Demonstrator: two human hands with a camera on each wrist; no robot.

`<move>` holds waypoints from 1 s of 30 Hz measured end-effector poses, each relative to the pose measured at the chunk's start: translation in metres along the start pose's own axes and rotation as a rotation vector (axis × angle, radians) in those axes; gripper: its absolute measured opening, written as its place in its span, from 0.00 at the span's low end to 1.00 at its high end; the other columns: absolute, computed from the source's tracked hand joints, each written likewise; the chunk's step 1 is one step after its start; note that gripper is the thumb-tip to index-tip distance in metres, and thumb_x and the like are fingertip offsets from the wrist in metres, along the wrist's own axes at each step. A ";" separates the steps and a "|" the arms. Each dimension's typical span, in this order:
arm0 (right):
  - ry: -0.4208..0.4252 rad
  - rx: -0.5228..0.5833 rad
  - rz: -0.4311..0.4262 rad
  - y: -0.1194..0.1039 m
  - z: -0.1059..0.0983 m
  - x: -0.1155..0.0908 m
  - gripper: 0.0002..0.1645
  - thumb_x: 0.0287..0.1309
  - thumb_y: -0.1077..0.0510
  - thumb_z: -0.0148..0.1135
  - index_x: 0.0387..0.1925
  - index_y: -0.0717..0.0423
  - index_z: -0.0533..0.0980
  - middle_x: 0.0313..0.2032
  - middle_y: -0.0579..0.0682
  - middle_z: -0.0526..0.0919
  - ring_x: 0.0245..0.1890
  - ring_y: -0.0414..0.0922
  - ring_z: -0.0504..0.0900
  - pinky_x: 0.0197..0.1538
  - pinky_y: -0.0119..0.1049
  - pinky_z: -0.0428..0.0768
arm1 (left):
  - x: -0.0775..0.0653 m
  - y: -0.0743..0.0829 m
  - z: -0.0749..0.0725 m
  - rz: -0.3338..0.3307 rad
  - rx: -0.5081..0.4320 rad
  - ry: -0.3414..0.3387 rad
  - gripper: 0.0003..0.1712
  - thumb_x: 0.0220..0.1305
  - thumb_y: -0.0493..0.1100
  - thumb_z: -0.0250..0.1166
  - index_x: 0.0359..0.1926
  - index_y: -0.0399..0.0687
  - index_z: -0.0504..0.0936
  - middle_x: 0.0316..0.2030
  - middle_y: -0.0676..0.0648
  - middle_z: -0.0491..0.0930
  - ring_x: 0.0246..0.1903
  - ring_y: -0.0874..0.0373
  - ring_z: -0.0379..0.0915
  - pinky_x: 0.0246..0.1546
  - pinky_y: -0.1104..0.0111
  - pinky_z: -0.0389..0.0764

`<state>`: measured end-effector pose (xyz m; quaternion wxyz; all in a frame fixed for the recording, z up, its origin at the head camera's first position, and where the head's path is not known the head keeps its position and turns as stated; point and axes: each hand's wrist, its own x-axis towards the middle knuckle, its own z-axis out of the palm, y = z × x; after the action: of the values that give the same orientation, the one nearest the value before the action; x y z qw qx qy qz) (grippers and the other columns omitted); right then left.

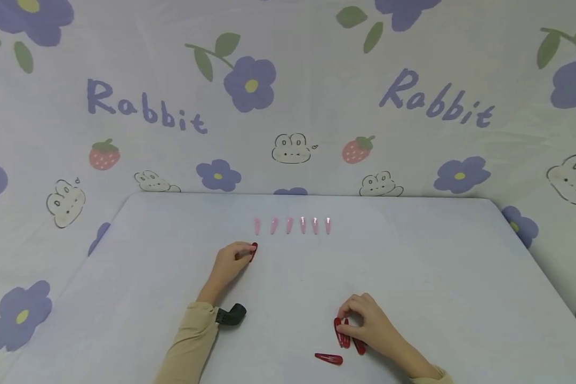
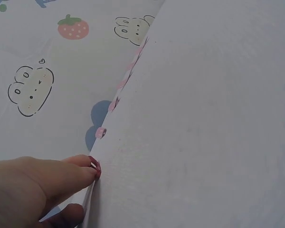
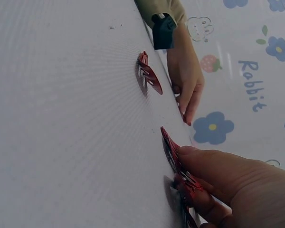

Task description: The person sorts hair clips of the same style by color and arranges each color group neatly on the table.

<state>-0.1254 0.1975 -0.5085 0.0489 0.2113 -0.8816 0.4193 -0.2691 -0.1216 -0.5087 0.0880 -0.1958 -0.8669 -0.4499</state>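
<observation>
My left hand (image 1: 228, 264) pinches a dark red snap hair clip (image 1: 254, 253) between thumb and fingertips, just below the left end of a row of pink hair clips (image 1: 303, 225). In the left wrist view that red clip (image 2: 97, 168) shows at the fingertips, close over the table. My right hand (image 1: 374, 325) is over a small cluster of red hair clips (image 1: 338, 333) near the front right, its thumb and fingers pinching one of them. A single red clip (image 1: 328, 359) lies apart, left of the cluster; the right wrist view shows it (image 3: 150, 76) too.
The white table (image 1: 149, 282) runs back to a patterned cloth backdrop (image 1: 297, 101) with flowers, rabbits and strawberries. A black wrist device (image 1: 232, 314) sits on the left sleeve (image 1: 187, 341).
</observation>
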 end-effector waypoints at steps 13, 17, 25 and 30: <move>-0.002 0.012 0.006 0.000 0.001 0.000 0.12 0.42 0.55 0.70 0.27 0.43 0.74 0.29 0.33 0.72 0.32 0.37 0.63 0.35 0.33 0.66 | 0.001 0.000 -0.001 0.057 0.073 0.034 0.10 0.47 0.27 0.65 0.35 0.33 0.82 0.38 0.41 0.78 0.39 0.48 0.73 0.37 0.60 0.73; 0.007 0.003 -0.019 0.000 0.000 0.001 0.13 0.40 0.57 0.71 0.26 0.43 0.74 0.29 0.34 0.73 0.31 0.37 0.63 0.34 0.33 0.66 | 0.000 0.001 0.000 0.029 0.106 0.047 0.09 0.47 0.28 0.67 0.34 0.34 0.82 0.36 0.42 0.76 0.36 0.50 0.72 0.34 0.62 0.72; -0.002 0.003 -0.011 0.001 -0.001 0.001 0.12 0.41 0.56 0.71 0.26 0.43 0.74 0.29 0.34 0.73 0.32 0.37 0.63 0.34 0.33 0.66 | -0.002 0.003 0.000 0.002 0.156 0.062 0.06 0.46 0.33 0.69 0.29 0.38 0.84 0.31 0.45 0.70 0.26 0.55 0.65 0.27 0.65 0.68; 0.015 -0.003 -0.040 0.002 0.001 -0.001 0.13 0.40 0.57 0.71 0.26 0.43 0.74 0.28 0.34 0.72 0.31 0.37 0.63 0.34 0.32 0.66 | -0.003 0.004 0.000 -0.023 0.166 0.054 0.03 0.47 0.33 0.69 0.24 0.40 0.82 0.30 0.46 0.69 0.24 0.57 0.63 0.26 0.66 0.68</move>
<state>-0.1256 0.1982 -0.5105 0.0641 0.2255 -0.8775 0.4183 -0.2650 -0.1198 -0.5066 0.1221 -0.1657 -0.9008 -0.3824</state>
